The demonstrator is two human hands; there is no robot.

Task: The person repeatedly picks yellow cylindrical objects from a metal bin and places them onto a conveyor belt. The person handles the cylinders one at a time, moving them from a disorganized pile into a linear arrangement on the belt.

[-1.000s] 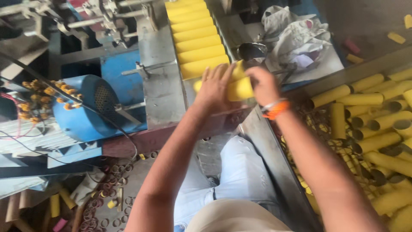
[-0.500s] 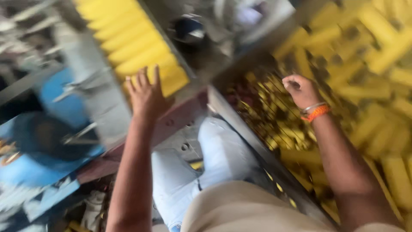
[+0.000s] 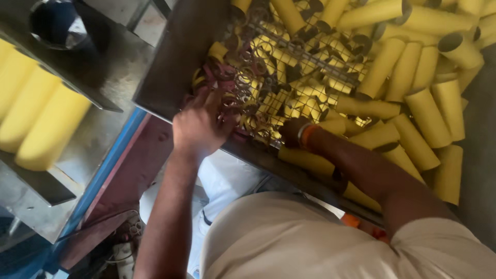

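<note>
Two hands: I see both down in the metal bin (image 3: 170,77), low among the small pieces.
Left hand (image 3: 199,126): fingers spread and bent, resting on a heap of small rings (image 3: 248,93). I cannot tell if it holds any.
Right hand (image 3: 292,132): curled down into the same heap, with an orange band (image 3: 308,135) on the wrist. Its fingers are hidden, so I cannot tell its grip.
Rings: small, yellow and dark red, lying on a wire grid (image 3: 320,62) near the bin's front edge.
Yellow tubes (image 3: 413,103): long card tubes piled thick to the right and behind, touching each other and crowding the hands.
Room: tight. The bin wall stands just left of my left hand, and tubes press in on the right.
Far left: yellow foam rollers (image 3: 46,129) lie in a row on a grey tray (image 3: 31,191), well apart from the hands and cut off by the edge.
Hard to see: the ring heap is blurry and mixed up.
</note>
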